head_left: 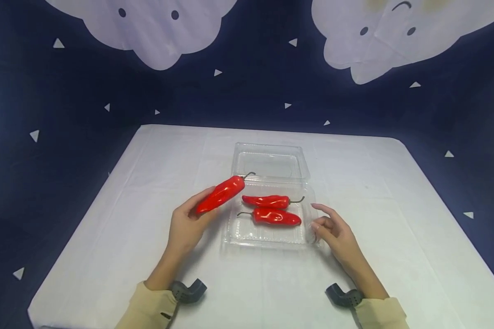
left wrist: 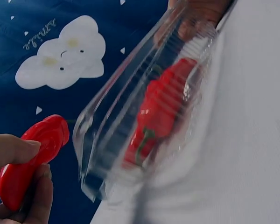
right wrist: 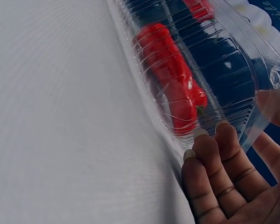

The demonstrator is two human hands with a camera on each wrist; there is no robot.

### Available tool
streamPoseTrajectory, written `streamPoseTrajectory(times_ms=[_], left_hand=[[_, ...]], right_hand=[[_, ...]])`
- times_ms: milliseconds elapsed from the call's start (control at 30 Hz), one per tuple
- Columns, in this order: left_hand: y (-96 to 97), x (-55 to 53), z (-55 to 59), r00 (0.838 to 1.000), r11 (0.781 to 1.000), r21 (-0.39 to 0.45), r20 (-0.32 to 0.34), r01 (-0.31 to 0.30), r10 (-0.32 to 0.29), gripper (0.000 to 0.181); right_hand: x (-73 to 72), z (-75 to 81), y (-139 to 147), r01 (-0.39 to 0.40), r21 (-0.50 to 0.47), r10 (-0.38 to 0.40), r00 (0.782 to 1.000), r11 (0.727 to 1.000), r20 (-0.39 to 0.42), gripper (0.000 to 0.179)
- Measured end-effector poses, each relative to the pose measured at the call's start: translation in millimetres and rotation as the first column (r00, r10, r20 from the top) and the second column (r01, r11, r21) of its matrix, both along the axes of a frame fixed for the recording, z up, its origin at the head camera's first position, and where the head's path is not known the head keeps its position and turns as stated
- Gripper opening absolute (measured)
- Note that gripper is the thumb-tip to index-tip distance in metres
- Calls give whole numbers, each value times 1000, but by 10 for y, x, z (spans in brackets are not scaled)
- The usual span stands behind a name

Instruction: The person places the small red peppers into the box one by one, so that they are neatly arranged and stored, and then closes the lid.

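while one pepper (head_left: 222, 194) is up in the left hand (head_left: 186, 230), two more, far pepper (head_left: 267, 201) and near pepper (head_left: 276, 217), lie side by side in the single clear box (head_left: 267, 236), stems opposite ways; three total. one lid (head_left: 269, 164), open on the far side. left hand: at the box's left side, thumb and fingers wrapped round its pepper, stem end tilted up. right hand (head_left: 335, 233): at the box's right edge, grasping it, index finger extended.
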State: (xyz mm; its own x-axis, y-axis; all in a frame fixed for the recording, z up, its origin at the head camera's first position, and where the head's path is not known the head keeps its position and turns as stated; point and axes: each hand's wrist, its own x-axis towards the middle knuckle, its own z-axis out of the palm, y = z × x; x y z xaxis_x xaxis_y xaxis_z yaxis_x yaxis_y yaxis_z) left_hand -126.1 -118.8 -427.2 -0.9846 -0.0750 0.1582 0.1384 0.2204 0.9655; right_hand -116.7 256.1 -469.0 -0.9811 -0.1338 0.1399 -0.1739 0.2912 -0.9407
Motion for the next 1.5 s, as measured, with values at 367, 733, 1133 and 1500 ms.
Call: streamPoseTrajectory(times_ms=[367, 733, 1133, 1500], left_hand=[[234, -27, 73, 964, 964, -20, -18, 266, -266, 50], [465, -32, 147, 873, 837, -276, 15, 472, -487, 53], [605, -97, 243, 798, 679, -475, 88, 560, -597, 50], [650, -174, 333, 785, 579, -579, 187, 574, -591, 49]], right_hand=[[-5, 2, 0, 1, 8, -1, 1000, 1000, -16, 49], [-6, -12, 10, -20, -2, 20, 999, 1000, -43, 49], [-15, 0, 14, -25, 3, 25, 999, 1000, -29, 50], [-14, 1, 12, -15, 11, 15, 1000, 1000, -24, 50]])
